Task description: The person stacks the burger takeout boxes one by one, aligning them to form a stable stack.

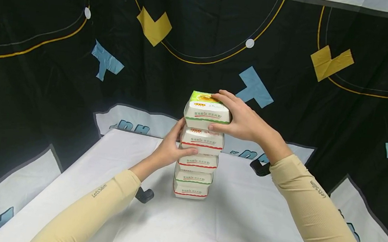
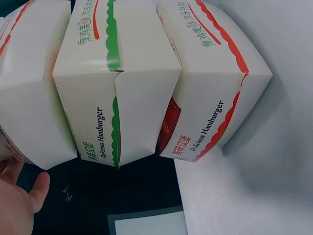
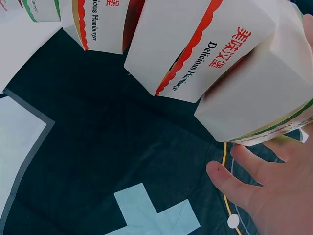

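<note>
Several white paper hamburger boxes form an upright stack on the table, marked with red or green wavy stripes. My right hand grips the top hamburger box, green-striped, with its thumb on the front and fingers over the top right edge. Lower on the left side, my left hand holds the stack around the second hamburger box, its thumb lying across the front near the third box. The left wrist view shows a green-striped box above the bottom red-striped box; most left-hand fingers are hidden there.
White cloth covers the table. Black clips sit on its right and left sides. Behind it hangs a black curtain with yellow and blue tape pieces. A white panel is at the top edge.
</note>
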Motion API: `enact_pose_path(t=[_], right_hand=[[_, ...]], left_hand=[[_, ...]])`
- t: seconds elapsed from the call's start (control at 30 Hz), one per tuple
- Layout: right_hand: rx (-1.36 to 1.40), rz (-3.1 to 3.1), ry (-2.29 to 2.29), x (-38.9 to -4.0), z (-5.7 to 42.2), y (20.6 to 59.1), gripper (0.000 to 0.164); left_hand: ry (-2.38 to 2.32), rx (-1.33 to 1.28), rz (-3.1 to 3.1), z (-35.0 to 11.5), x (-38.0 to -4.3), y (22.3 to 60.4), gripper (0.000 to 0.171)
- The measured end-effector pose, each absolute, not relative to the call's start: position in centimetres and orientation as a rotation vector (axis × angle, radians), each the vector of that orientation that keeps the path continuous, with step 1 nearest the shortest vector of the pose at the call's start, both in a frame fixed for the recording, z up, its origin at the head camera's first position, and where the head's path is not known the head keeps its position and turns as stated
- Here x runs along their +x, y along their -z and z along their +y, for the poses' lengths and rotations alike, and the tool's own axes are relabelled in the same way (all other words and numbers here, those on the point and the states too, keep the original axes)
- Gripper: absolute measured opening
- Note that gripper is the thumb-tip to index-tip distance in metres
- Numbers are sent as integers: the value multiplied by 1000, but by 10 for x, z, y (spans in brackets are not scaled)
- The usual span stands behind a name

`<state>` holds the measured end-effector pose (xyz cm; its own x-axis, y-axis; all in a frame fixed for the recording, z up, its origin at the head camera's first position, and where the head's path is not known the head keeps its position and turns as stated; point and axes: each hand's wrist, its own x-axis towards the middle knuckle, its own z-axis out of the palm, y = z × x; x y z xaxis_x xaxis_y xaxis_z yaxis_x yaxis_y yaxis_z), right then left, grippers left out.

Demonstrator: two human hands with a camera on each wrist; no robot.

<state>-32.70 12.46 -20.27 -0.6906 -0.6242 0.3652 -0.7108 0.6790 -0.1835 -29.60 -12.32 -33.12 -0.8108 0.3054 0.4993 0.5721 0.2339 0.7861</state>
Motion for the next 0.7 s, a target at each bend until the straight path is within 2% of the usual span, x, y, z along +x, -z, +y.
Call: enact_pose_path(t=[0.7], right_hand=[[1043,-2586,-469,-325,127,205,87]], left_hand=[[1626,-869,-2218,-121,-293,328,103]])
